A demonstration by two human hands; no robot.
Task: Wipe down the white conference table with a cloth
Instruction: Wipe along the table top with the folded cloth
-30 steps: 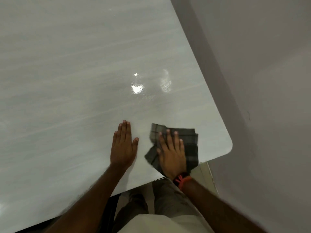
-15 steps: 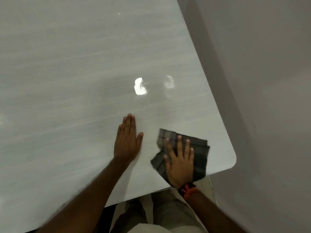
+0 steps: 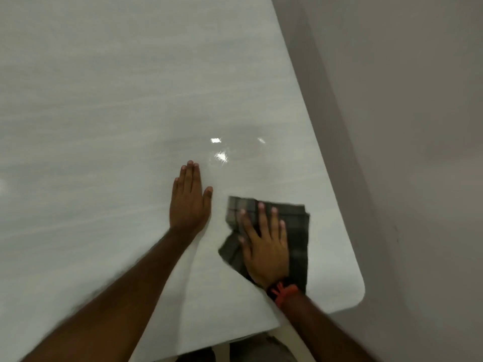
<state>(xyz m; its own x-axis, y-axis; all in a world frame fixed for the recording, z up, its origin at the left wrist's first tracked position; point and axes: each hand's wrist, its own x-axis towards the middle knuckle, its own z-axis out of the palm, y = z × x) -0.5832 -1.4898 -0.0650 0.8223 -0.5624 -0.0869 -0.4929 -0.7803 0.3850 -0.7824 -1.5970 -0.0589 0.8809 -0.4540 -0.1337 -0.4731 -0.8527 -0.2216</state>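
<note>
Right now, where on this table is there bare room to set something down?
Nearly all of the white table left of and beyond the left hand is bare. A narrow strip lies between the cloth and the rounded corner. Only the near right corner is crowded: the right hand presses the cloth flat.

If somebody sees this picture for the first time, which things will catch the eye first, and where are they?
First the dark checked cloth near the rounded corner of the white table, pressed flat under the right hand. Next the left hand, lying flat on the bare surface just beside it, and the orange band on the right wrist. Bright light reflections shine just beyond the fingertips.
</note>
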